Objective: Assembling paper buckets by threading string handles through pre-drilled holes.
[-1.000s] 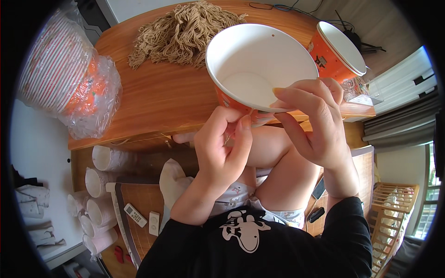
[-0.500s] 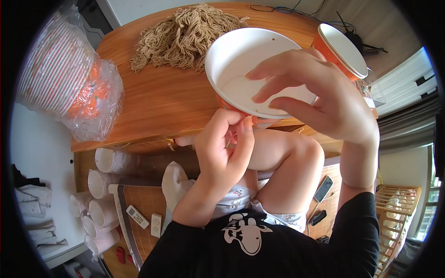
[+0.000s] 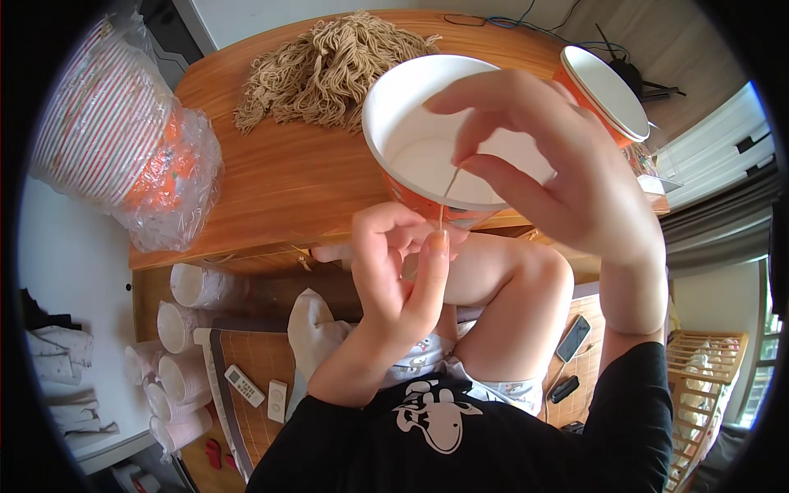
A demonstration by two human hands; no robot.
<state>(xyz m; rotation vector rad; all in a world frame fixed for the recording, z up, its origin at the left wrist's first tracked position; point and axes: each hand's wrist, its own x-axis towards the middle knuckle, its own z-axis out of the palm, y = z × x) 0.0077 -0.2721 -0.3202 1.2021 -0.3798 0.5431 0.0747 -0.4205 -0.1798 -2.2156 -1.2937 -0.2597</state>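
Note:
A large white-lined paper bucket (image 3: 393, 103) with an orange outside tilts toward me at the table's front edge. A thin beige cord (image 3: 449, 187) runs across its near rim. Inside the bucket's mouth, my right hand (image 3: 551, 164) pinches the cord's upper end between thumb and forefinger, its other fingers curved. Below the rim, outside the bucket, my left hand (image 3: 399, 267) has the lower part of the cord between thumb and fingers. Whether the cord goes through a hole in the wall is too small to tell.
Behind the bucket lies a heap of beige cords (image 3: 329, 70). Nested buckets in clear plastic (image 3: 107, 123) stand at the left, another orange bucket (image 3: 604, 94) at the right. Below are wrapped cup stacks (image 3: 185, 374), a remote control (image 3: 244, 384) and a phone (image 3: 574, 338).
My right thumb and forefinger have closed on the cord, which now shows as a line between my hands. My left hand has shifted slightly down from the rim.

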